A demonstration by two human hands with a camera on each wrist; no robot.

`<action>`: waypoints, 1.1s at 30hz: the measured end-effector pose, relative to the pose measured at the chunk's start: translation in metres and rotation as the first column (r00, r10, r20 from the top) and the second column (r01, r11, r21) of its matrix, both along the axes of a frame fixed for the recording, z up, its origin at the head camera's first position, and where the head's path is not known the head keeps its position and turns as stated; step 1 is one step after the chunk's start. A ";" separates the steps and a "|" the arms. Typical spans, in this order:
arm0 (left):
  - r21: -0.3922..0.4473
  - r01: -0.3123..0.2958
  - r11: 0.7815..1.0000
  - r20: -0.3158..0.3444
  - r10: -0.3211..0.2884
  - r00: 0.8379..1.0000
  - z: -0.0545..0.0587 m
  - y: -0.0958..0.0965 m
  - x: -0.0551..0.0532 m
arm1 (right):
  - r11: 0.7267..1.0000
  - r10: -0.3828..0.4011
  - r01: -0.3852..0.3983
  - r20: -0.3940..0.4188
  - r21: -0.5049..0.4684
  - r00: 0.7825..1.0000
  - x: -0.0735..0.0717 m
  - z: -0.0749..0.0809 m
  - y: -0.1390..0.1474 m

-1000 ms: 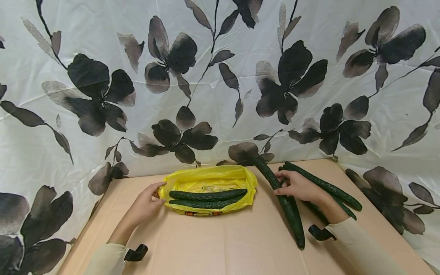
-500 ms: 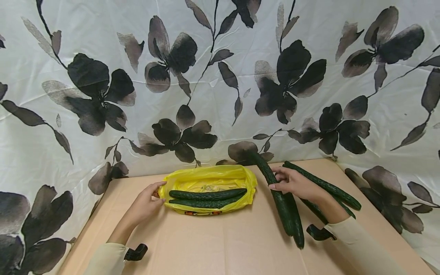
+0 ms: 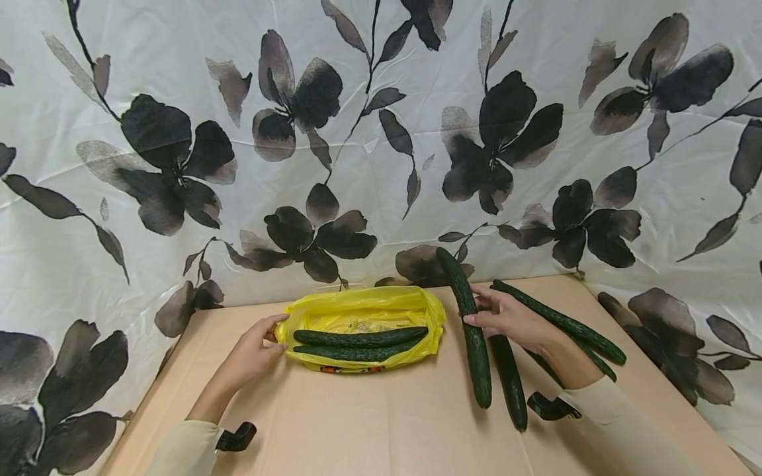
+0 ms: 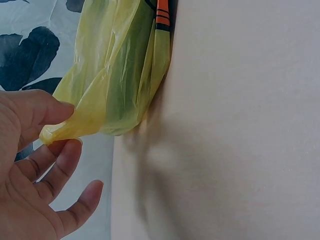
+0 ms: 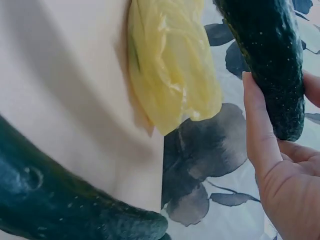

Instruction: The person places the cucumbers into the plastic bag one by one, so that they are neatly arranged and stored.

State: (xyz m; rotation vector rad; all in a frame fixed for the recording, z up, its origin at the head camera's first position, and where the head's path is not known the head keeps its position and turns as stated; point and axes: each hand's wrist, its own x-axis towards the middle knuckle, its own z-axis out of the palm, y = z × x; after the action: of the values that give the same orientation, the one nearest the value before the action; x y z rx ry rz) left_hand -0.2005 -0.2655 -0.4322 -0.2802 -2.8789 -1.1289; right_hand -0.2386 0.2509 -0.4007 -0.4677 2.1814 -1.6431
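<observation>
My left hand (image 3: pixel 253 354) pinches the left end of a yellow plastic bag (image 3: pixel 357 299) between thumb and fingers, clearly seen in the left wrist view. Two dark green cucumbers (image 3: pixel 360 340) lie side by side in the bag's wide opening. To the right of the bag, my right hand (image 3: pixel 516 322) grips a long cucumber (image 3: pixel 476 360) between thumb and fingers, with its far end raised against the cloth. The right wrist view shows this cucumber (image 5: pixel 270 60) between the fingers. Just under that hand, another cucumber (image 3: pixel 509 387) rests on the table.
More cucumbers (image 3: pixel 586 330) lie at the right, partly hidden behind my right wrist. The beige table (image 3: pixel 357 423) ends at a floral cloth backdrop (image 3: pixel 381 165) behind the bag. A dark wrist device (image 3: pixel 553 406) sits by the right sleeve.
My right hand has shifted slightly left, drawing its cucumber away from the one beside it, so a gap now shows between them. The left hand and the bag stay in place.
</observation>
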 end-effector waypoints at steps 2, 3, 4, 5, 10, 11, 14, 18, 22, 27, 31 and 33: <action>0.004 0.001 1.000 -0.002 -0.001 1.000 0.000 0.001 0.000 | 1.000 0.017 -0.017 0.005 -0.005 1.000 0.002 0.001 0.000; 0.006 0.002 1.000 -0.003 -0.002 1.000 0.001 0.001 0.001 | 1.000 0.029 -0.029 0.003 -0.009 1.000 0.002 0.002 0.000; 0.007 0.002 1.000 -0.004 -0.002 1.000 0.001 0.001 0.001 | 0.999 0.040 -0.040 0.002 -0.015 0.999 0.003 0.003 0.000; 0.008 0.000 1.000 -0.004 0.000 1.000 0.001 0.001 0.001 | 0.998 0.051 -0.051 0.000 -0.020 0.999 0.003 0.004 0.000; 0.006 -0.001 1.000 -0.010 0.001 1.000 0.001 0.001 0.001 | 0.993 0.103 -0.102 0.003 -0.052 0.995 0.005 0.007 0.001; 0.006 -0.001 1.000 -0.011 0.001 1.000 0.001 0.000 0.001 | 0.993 0.108 -0.108 0.007 -0.052 0.994 0.006 0.008 0.001; 0.010 0.001 1.000 -0.011 -0.001 1.000 0.001 0.000 0.000 | 0.991 0.124 -0.123 0.016 -0.052 0.992 0.008 0.009 0.001; 0.017 0.003 1.000 -0.011 -0.003 1.000 0.001 0.000 0.000 | 0.990 0.132 -0.131 0.017 -0.057 0.991 0.011 0.011 0.002; 0.010 0.002 1.000 -0.010 -0.002 1.000 0.001 0.001 0.000 | 0.989 0.131 -0.130 0.019 -0.067 0.991 0.012 0.011 0.002; 0.005 0.003 1.000 -0.016 -0.002 1.000 0.000 0.001 0.000 | 0.983 0.139 -0.136 0.019 -0.126 0.990 0.011 0.009 0.000; 0.013 0.006 1.000 -0.016 -0.006 1.000 0.000 0.001 -0.001 | 0.969 0.166 -0.164 -0.006 -0.184 0.986 0.011 0.009 -0.001; 0.015 0.006 1.000 -0.014 -0.006 1.000 0.000 0.001 -0.001 | 0.969 0.163 -0.165 -0.024 -0.187 0.986 0.011 0.009 -0.002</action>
State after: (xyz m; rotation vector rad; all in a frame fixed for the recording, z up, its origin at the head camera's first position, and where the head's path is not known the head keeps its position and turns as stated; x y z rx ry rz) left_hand -0.2017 -0.2647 -0.4326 -0.2958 -2.8583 -1.1438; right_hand -0.2272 0.2491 -0.3914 -0.6900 1.9434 -1.7648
